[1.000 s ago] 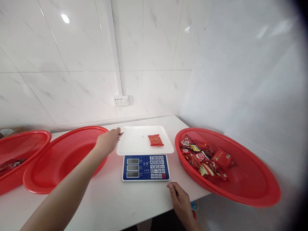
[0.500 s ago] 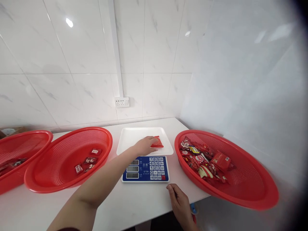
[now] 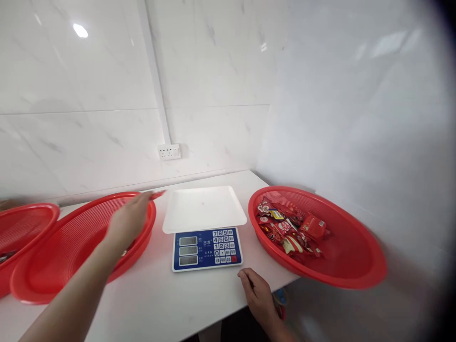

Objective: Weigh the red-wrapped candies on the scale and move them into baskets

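Observation:
My left hand [image 3: 130, 216] is closed on a red snack packet [image 3: 157, 194] and hangs over the right side of the middle red basket [image 3: 46, 280]. Motion blurs this hand slightly. To its right stands a digital scale [image 3: 207, 249] with a blue keypad and a bare white pan [image 3: 203, 209]. My right hand [image 3: 257, 294] rests by the table's front edge, just below the scale, with its fingers curled in. Whether anything is inside those fingers is hidden.
A red basket [image 3: 359, 280] on the right holds several red snack packets [image 3: 290, 228] and overhangs the table edge. Another red basket [image 3: 28, 211] stands at the far left. A socket [image 3: 169, 152] is on the tiled wall behind the white table [image 3: 149, 304].
My left hand has lifted the red packet off the scale pan and carried it left to the middle basket. My view has turned slightly; my right hand stays by the table edge.

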`<state>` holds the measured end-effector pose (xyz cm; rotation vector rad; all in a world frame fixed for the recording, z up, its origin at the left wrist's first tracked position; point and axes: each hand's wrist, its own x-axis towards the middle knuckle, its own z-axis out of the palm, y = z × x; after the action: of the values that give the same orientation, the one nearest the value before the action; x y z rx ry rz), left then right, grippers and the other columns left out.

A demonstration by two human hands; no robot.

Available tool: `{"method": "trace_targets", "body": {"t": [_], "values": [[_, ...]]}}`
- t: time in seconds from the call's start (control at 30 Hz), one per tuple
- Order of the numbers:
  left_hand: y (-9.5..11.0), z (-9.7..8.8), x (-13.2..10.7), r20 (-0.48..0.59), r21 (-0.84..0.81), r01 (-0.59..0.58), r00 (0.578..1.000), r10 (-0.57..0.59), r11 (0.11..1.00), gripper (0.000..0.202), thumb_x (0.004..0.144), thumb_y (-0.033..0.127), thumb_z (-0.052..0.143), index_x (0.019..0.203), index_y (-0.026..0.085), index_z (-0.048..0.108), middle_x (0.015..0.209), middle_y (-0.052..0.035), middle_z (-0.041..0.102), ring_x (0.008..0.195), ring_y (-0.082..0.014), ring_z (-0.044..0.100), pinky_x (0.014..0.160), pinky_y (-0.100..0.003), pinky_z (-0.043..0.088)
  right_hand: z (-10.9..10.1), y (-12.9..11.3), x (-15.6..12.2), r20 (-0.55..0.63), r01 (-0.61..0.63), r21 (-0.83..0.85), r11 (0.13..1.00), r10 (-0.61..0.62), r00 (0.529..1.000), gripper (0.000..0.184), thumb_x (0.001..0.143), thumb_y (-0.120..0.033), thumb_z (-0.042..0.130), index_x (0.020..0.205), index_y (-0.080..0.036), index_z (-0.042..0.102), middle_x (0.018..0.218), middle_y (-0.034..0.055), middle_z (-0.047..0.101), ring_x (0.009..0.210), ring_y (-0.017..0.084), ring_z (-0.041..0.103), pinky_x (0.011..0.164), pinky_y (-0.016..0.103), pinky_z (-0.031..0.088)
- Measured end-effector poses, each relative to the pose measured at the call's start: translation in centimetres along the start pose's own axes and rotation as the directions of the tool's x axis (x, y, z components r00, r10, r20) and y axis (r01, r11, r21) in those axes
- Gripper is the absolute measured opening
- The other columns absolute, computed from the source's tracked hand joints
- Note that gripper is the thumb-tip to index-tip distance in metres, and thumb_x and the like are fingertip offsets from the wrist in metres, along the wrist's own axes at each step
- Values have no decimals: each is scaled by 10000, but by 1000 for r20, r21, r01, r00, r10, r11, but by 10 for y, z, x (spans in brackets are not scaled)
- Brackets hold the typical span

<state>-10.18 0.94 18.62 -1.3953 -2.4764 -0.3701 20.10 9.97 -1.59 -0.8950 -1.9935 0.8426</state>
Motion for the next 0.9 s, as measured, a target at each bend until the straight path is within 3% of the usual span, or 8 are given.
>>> {"method": "trace_targets", "body": {"t": [0.1,0.23,0.37,0.47,0.57,0.7,0.8,0.9], "values": [[-25,-2,-29,-232,-75,25,972,-41,997,468,891,268,291,1352,346,314,1405,50,403,1313,-295,321,1028,-537,337,2,-2,1,7,16,-43,999,-16,1000,389,913,-394,349,657,-180,548,587,4,548,553,136,519,540,220,402],[-11,30,-63,-362,-293,-73,931,-40,953,503,862,361,402,1288,584,254,1381,201,383,1252,-299,416,910,-540,470,-3,-16,4,45,2,-43,999,0,999,356,914,-351,352,689,-178,567,624,8,570,594,136,538,568,222,415],[27,75,-82,-487,-329,-462,830,271,824,433,851,195,480,1252,354,446,1109,-33,636,1016,-242,608,853,-413,526,-33,-46,16,45,88,-48,995,-86,995,275,905,-319,389,795,-180,599,714,22,617,655,134,564,621,223,437],[47,102,-89,-523,-375,-671,723,452,639,310,842,116,489,1104,274,541,913,-47,687,864,-191,655,769,-319,548,-69,-64,34,-52,140,-168,976,-150,987,236,889,-316,416,849,-191,613,752,30,634,683,144,574,636,236,444],[52,120,-93,-526,-429,-736,675,517,524,256,855,113,474,1053,248,563,848,-39,695,800,-167,662,722,-271,544,-107,-67,53,-128,46,-317,947,-90,988,225,882,-325,424,909,-207,614,888,46,652,830,175,598,727,269,457],[44,133,-97,-503,-517,-676,737,452,526,185,888,207,455,1019,197,585,799,-44,684,707,-137,662,613,-188,526,-147,-47,75,-18,-122,-550,826,134,991,266,868,-346,439,1059,-233,587,1065,60,620,1020,219,557,822,329,446],[37,137,-96,-433,-589,-581,814,387,562,194,893,273,455,990,182,596,803,-41,678,655,-116,653,566,-151,516,-165,-22,89,76,-193,-653,732,317,945,397,813,-328,525,1196,-227,537,1245,92,526,1204,262,433,933,360,380],[35,138,-96,-410,-622,-545,838,360,562,199,892,298,458,976,182,597,805,-40,679,639,-109,649,536,-133,510,-172,-1,101,91,-259,-669,697,422,902,633,653,-295,696,1254,-223,512,1349,128,430,1222,324,407,941,388,362]]}}
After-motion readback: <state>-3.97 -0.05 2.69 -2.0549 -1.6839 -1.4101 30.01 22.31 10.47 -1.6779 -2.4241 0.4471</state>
